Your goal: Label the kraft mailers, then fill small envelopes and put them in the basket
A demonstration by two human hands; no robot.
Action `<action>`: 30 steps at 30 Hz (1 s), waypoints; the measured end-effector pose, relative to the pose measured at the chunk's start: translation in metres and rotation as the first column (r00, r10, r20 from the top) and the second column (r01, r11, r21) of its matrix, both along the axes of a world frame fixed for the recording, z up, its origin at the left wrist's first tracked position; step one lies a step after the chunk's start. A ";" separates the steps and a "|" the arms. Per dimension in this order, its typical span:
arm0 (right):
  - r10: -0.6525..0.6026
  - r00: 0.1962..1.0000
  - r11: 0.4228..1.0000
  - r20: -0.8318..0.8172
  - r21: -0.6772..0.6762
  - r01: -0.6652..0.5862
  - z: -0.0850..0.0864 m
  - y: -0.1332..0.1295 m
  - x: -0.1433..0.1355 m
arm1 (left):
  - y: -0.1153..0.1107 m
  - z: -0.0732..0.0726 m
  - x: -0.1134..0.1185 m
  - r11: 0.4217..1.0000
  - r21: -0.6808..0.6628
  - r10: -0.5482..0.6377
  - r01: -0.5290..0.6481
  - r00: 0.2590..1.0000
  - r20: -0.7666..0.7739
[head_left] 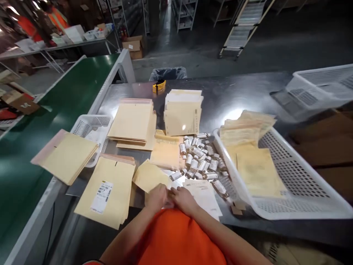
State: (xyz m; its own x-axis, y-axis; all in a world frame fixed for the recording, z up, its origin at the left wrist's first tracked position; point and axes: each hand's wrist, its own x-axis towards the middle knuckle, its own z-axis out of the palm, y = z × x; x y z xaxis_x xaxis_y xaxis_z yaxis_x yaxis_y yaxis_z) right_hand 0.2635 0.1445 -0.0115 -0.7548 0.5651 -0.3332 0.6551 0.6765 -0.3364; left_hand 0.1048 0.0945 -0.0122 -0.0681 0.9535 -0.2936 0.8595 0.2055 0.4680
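Observation:
My left hand (157, 197) and my right hand (182, 198) are close together at the table's near edge, fingers curled. A small pale, see-through item shows between them, too blurred to name. Just beyond my left hand lies a yellow envelope (150, 176), tilted. Several small labelled bottles (197, 158) are heaped beyond my right hand, and white paper sheets (202, 195) lie to its right. To the left rests a stack of envelopes (118, 191) with a printed label (102, 197) on top. An orange-tinted envelope pile (165, 152) sits beside the bottles.
A white basket (306, 184) with envelopes stands at right, another basket (320, 88) behind it. Further envelope stacks (131, 121) and a yellow tape item (159, 86) are at the back. A small basket (103, 143) and green conveyor (59, 95) are at left. People stand far left.

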 end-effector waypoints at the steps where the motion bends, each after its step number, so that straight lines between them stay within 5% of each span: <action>1: -0.050 0.998 0.999 -0.040 -0.005 0.050 -0.002 0.002 0.002 | -0.001 0.003 0.004 0.999 -0.021 -0.041 0.041 0.999 0.006; 4: -0.282 0.947 0.959 -0.152 -0.005 0.284 -0.009 0.007 0.008 | -0.002 0.011 0.013 0.992 -0.084 -0.089 0.090 0.996 0.017; 6: -0.323 0.915 0.938 -0.244 0.047 0.343 -0.015 0.008 0.010 | -0.001 0.016 0.017 0.990 -0.106 -0.094 0.097 0.995 0.028; 15: -0.100 0.962 0.967 -0.253 0.204 0.154 -0.020 0.008 0.017 | 0.008 0.032 0.030 0.989 -0.098 -0.090 0.111 0.976 0.197; 20: 0.062 0.966 0.943 -0.252 0.330 0.025 -0.007 0.011 0.023 | 0.038 0.058 -0.006 0.999 0.047 -0.036 0.027 0.982 0.184; 23: 0.133 0.960 0.936 -0.248 0.350 -0.039 0.003 0.010 0.020 | 0.071 0.073 -0.026 0.982 0.066 -0.187 0.179 0.971 0.145; 27: 0.221 0.924 0.902 -0.311 0.425 -0.072 0.019 0.015 0.018 | 0.094 0.065 -0.027 0.942 -0.050 -0.298 0.333 0.895 0.333; 30: 0.277 0.887 0.870 -0.370 0.488 -0.068 0.034 0.033 0.032 | 0.088 0.050 -0.019 0.954 0.177 -0.294 0.241 0.862 0.414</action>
